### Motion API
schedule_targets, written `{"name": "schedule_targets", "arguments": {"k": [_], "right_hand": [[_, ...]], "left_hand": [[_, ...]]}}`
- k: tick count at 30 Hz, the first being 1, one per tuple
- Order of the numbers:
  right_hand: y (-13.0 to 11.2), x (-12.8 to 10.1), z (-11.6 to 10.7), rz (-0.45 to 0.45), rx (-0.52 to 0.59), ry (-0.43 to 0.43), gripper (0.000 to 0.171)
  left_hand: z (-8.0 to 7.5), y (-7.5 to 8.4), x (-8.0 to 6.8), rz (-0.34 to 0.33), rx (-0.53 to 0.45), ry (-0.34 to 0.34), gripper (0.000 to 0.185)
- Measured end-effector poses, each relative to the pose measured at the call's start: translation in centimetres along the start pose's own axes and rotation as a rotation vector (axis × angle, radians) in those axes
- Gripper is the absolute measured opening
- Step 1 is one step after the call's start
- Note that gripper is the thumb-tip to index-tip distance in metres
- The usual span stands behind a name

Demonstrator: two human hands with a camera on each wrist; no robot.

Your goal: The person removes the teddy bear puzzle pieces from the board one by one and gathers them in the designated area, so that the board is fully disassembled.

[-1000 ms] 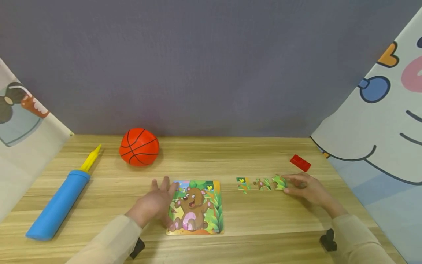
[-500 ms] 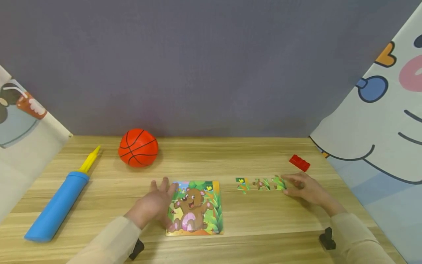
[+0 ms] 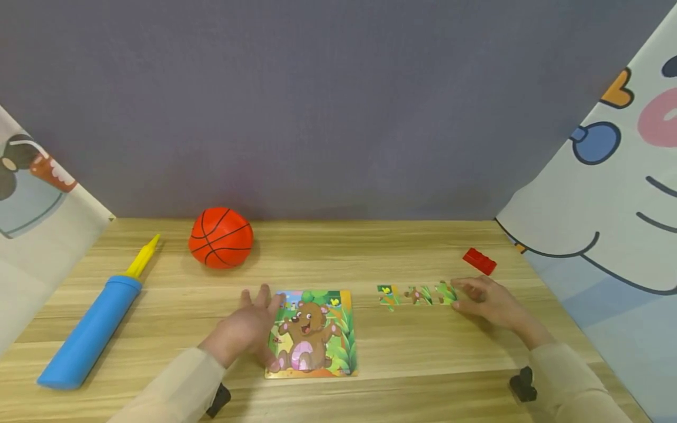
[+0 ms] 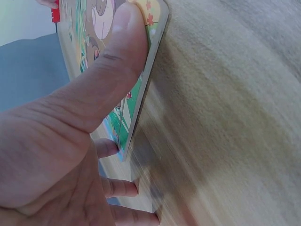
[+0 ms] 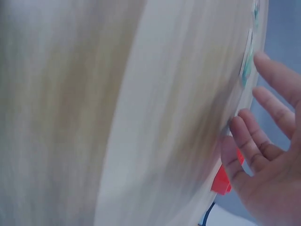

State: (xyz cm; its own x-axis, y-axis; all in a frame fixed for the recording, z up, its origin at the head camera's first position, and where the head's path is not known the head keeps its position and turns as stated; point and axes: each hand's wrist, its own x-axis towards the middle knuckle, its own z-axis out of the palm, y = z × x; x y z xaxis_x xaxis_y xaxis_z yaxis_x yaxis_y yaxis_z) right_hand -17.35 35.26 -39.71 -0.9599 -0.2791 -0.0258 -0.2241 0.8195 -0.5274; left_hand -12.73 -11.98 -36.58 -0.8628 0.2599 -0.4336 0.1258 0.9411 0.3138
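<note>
Two hands hold steady at a bear jigsaw on a wooden table (image 3: pixel 370 247).

Almost nothing has shifted over the last second: the left hand (image 3: pixel 248 326) stays flat against the left edge of the square cardboard bear puzzle board (image 3: pixel 313 332), thumb (image 4: pixel 123 52) pressed on its near corner, fingers straight. The right hand (image 3: pixel 489 302), fingers relaxed and uncurled, remains touching the rightmost of three loose green puzzle pieces (image 3: pixel 418 294) lined up just right of the board, gripping none. That stillness suggests a pause, with no piece lifted yet. A small red plastic brick (image 3: pixel 479 261) lies near behind the right hand; an orange toy basketball (image 3: pixel 221 237) and a blue-and-yellow hand pump (image 3: pixel 92 329) sit well apart, left.
</note>
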Motion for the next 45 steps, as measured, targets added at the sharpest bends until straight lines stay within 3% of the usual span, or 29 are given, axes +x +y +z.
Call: {"name": "schedule_targets", "arguments": {"k": [8, 13, 24, 32, 45], "right_hand": [[-3.2, 0.1, 1.1, -0.006, -0.009, 0.117, 0.042], [-5.4, 0.7, 2.2, -0.045, 0.020, 0.147, 0.040], [-11.2, 2.4, 4.9, -0.084, 0.100, 0.089, 0.037], [-15.0, 3.3, 7.2, -0.095, 0.089, 0.048, 0.040], [-18.7, 4.4, 10.3, -0.079, 0.103, -0.032, 0.042]], "left_hand": [[0.1, 0.0, 0.0, -0.006, 0.006, -0.005, 0.129], [0.1, -0.1, 0.0, -0.015, -0.010, -0.004, 0.129], [0.0, 0.0, -0.1, -0.025, -0.013, -0.004, 0.129], [0.0, 0.0, -0.1, -0.020, 0.004, -0.003, 0.129], [0.1, 0.1, -0.1, -0.029, -0.005, -0.006, 0.129]]}}
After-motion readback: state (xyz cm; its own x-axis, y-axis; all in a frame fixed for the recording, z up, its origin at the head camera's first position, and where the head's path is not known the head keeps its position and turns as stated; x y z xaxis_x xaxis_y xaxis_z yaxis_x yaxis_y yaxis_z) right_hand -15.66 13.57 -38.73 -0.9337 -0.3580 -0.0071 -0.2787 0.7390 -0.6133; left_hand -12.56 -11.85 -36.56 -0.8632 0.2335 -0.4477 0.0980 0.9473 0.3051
